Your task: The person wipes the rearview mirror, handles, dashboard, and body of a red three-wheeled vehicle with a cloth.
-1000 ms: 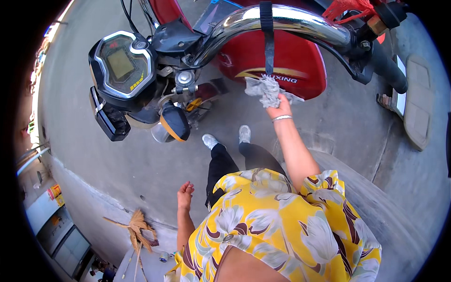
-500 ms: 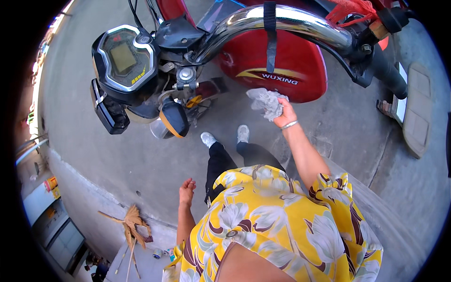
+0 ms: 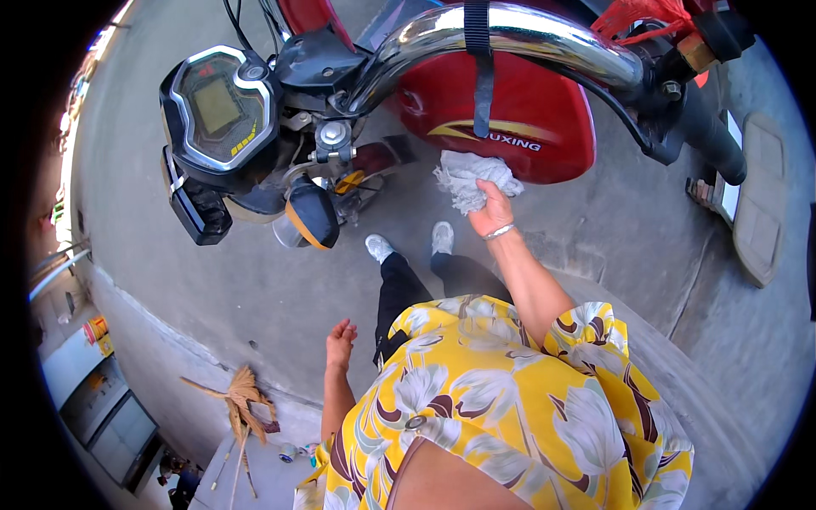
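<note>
A crumpled whitish-grey cloth [image 3: 473,180] is gripped by my right hand [image 3: 493,210], thumb on top. The cloth lies against or just in front of the lower edge of a red painted motorbike panel [image 3: 527,115]; I cannot tell whether it touches. Above the panel curves a chrome handlebar [image 3: 416,51] with a black strap [image 3: 481,85] hanging from it. My left hand [image 3: 341,342] hangs low at my left side, fingers loosely bent and holding nothing.
Left of the handlebar are the display unit [image 3: 223,109] and an amber-edged indicator lamp [image 3: 313,212]. A black grip [image 3: 714,140] sticks out at the right, near a long grey board-like part [image 3: 759,200]. Dried leaves [image 3: 245,399] lie by a low ledge at lower left.
My right hand has moved a little left, and the cloth now overlaps the panel's lower edge and spreads wider. My left hand is almost unmoved.
</note>
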Demonstrator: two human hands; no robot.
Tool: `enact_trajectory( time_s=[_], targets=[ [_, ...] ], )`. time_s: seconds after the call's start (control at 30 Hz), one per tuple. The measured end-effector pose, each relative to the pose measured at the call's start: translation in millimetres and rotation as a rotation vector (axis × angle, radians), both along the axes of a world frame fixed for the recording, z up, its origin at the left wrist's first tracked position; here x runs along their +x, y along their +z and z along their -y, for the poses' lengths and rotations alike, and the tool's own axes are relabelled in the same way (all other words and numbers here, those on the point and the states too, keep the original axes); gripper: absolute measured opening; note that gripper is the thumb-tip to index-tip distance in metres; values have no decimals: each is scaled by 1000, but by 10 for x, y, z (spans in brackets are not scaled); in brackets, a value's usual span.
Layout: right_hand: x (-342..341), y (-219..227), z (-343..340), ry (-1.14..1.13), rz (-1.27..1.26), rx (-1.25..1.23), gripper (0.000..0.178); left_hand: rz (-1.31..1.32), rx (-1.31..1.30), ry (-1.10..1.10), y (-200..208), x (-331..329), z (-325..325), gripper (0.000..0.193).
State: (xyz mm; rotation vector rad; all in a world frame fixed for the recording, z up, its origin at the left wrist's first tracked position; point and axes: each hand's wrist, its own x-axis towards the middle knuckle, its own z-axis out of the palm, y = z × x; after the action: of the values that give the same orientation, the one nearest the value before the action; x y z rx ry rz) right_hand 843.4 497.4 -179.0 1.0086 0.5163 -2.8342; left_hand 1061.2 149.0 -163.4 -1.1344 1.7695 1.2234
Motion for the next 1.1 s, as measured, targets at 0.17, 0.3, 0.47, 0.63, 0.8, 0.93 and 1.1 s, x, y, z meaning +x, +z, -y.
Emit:
enact_trajectory(
  time_s=[0.17,0.3,0.47,0.63,0.8,0.93,1.1],
  targets=[
    [39,257,-103,39,-11,-121,31,14,6,-73,-36,-107,26,37],
    [63,90,-132,130,-8,12,29,-7,13,-114,1,-258,-32,37],
    [176,-76,-247,235,72,243,21,-50,44,-155,37,-377,-76,37],
    [293,-300,-371,186,201,217,21,-57,33,-116,17,-298,-57,35],
    [249,-186,-263,235,98,256,21,-3,10,-78,16,-138,-29,34],
    [69,103,-101,139,-9,136,24,13,13,-72,-22,-61,-16,35],
    [-15,269,-19,22,-31,-30,27,-14,10,-50,-13,-121,-30,35]
  ],
)
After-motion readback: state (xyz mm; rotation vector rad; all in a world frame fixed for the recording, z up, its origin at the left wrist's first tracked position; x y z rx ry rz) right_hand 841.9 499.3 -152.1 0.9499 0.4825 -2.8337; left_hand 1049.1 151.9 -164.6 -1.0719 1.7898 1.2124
